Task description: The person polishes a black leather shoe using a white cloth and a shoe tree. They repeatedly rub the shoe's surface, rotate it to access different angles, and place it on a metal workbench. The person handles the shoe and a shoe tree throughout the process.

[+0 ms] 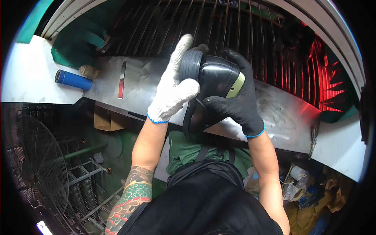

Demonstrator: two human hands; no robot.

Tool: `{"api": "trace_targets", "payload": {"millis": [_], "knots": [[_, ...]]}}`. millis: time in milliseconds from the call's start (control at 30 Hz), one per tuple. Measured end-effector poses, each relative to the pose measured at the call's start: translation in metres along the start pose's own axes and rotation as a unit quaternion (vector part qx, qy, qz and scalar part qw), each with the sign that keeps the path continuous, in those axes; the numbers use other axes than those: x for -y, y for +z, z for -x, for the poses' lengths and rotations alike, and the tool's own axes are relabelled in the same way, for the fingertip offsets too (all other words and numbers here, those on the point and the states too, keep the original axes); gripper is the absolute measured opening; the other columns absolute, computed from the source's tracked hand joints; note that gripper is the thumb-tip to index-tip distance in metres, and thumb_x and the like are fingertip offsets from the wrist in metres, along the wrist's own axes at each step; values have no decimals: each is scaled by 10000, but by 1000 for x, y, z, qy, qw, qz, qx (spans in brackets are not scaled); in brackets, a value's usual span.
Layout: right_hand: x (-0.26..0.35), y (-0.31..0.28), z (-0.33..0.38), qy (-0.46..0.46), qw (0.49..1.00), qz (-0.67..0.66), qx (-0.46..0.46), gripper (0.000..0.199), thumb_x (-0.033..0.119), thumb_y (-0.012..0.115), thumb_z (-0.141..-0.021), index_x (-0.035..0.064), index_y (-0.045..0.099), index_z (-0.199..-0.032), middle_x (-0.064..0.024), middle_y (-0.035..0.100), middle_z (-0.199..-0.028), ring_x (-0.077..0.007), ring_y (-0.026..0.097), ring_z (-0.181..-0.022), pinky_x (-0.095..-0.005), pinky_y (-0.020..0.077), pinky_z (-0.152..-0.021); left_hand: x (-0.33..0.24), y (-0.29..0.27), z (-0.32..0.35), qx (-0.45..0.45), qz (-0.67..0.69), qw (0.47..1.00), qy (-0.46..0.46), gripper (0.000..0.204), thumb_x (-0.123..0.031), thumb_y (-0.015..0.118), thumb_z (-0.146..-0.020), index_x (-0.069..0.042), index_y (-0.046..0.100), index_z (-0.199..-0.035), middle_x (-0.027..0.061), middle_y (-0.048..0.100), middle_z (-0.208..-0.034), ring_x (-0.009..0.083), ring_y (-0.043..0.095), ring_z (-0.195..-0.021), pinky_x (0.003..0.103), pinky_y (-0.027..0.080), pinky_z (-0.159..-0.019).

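Note:
A black leather shoe with a thick ribbed sole is held up over the metal ledge in front of me. A pale yellow-green piece with a small hole, seemingly a last, shows at its right side. In a white knitted glove, my left hand presses on the sole, thumb across it and fingers stretched up along it. My right hand, gloved in black, wraps the upper from the right, its thumb below and fingers above. The shoe's lower end hangs in shadow, so its shape there is hard to make out.
On the metal ledge lies a knife with a red handle. A blue cylinder and a beige roll are at left. Dark bars run behind, glowing red at right. A fan stands lower left, near a cardboard box.

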State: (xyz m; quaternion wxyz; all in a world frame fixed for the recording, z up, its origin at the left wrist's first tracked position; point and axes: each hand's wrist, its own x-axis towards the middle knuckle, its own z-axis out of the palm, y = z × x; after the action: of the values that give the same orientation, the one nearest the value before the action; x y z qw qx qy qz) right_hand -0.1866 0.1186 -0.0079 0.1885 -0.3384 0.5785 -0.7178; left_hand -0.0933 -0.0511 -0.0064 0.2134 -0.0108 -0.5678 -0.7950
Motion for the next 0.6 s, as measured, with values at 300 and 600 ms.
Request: {"api": "trace_targets", "payload": {"millis": [300,600], "knots": [[-19,-13,4,61,996,-15,-62,1015,77,962,-689,5,377,-1515,-149,638,-1338,-241,664,-1202,-385,563,-1031,39,18,6,-210,342,916,8,664,-466,745,-959,-300,449,-1529,145,627,-1380,292,664,-1201,530,635,-891],[-15,-7,5,41,997,-36,-51,1011,113,989,-694,29,390,-1504,-140,596,-1376,-222,621,-1247,-379,550,-1045,12,4,-17,-24,-34,998,-44,994,-515,792,-889,-93,300,-1643,162,607,-1439,227,654,-1212,325,584,-949]]}}
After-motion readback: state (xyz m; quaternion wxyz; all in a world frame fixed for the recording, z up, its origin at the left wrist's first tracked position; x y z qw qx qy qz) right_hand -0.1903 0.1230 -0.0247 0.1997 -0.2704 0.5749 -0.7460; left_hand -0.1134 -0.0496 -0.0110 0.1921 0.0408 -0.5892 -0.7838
